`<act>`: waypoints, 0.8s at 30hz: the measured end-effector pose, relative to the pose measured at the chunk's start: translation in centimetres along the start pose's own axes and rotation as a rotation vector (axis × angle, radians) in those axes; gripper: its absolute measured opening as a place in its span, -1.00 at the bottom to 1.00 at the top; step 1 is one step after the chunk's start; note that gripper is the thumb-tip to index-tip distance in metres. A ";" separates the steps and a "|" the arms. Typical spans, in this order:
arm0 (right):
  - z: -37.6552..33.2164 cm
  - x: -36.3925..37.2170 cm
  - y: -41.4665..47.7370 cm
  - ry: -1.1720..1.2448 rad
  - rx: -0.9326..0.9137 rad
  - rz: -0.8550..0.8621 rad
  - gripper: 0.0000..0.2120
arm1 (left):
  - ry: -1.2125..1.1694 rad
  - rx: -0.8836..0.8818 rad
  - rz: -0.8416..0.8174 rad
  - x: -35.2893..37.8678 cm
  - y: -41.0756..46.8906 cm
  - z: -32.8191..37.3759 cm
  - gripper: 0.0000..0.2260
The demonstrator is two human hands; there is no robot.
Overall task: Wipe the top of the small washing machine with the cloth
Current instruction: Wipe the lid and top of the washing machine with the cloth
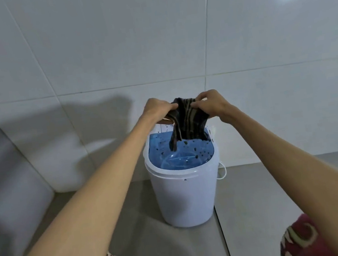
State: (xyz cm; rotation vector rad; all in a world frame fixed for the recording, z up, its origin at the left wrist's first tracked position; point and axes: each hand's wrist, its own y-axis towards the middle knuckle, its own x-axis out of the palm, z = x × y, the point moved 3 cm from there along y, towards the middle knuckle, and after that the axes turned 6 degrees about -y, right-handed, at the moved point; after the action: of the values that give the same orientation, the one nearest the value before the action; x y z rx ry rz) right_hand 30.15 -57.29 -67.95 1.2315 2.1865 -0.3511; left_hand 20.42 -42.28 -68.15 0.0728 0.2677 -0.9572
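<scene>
From the head view, the small white plastic washing machine [185, 192] stands on the grey floor at the centre of the frame, close to the white tiled wall [110, 49], its translucent blue lid [180, 154] speckled with dark spots. Above the far edge of that lid both bare hands hold up a dark striped cloth [184, 123]: the left hand [158, 110] pinches its upper left corner, the right hand [212, 105] grips the upper right, and the cloth hangs bunched between them with its lower end at or just above the lid. The step looks to be getting the cloth ready to wipe. To do it well I would gather it into a flat pad, press it down at the far edge and draw it toward the near rim in overlapping passes, so the specks are lifted rather than smeared, steadying the light tub with the other hand. The fingertips are buried in the folds, the back strip of the lid is hidden behind the cloth, and whether the spots are dirt or droplets is hard to tell. A white cord [223, 172] loops out at the right side.
</scene>
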 end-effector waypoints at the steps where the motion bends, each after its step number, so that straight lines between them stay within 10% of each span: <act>1: -0.6 0.4 -0.6 0.042 -0.003 -0.017 -0.89 | -0.014 0.010 0.000 0.7 -0.5 0.4 -0.78; 11: 0.9 1.2 -3.9 0.224 0.023 -0.322 -0.60 | -0.412 -0.249 -0.397 1.1 -3.4 -1.2 -0.29; 14: 2.0 1.4 -4.1 0.072 0.016 -0.145 -0.60 | -0.301 -0.252 -0.456 0.9 -3.7 -2.1 -0.31; 20: 3.0 2.4 -4.4 -0.224 -0.148 0.147 -0.79 | 0.316 -0.007 -0.029 -0.9 -2.5 -8.2 -0.65; 24: 5.0 6.1 -5.0 -0.492 -0.204 -0.120 -0.75 | 0.552 -0.111 -0.061 -1.5 -3.4 -14.2 -0.36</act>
State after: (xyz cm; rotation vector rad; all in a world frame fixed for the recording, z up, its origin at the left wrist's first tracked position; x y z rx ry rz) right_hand 25.44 -58.25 -75.97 0.8021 1.8188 -0.4178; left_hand 14.07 -40.53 -81.29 0.2292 0.8343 -0.9676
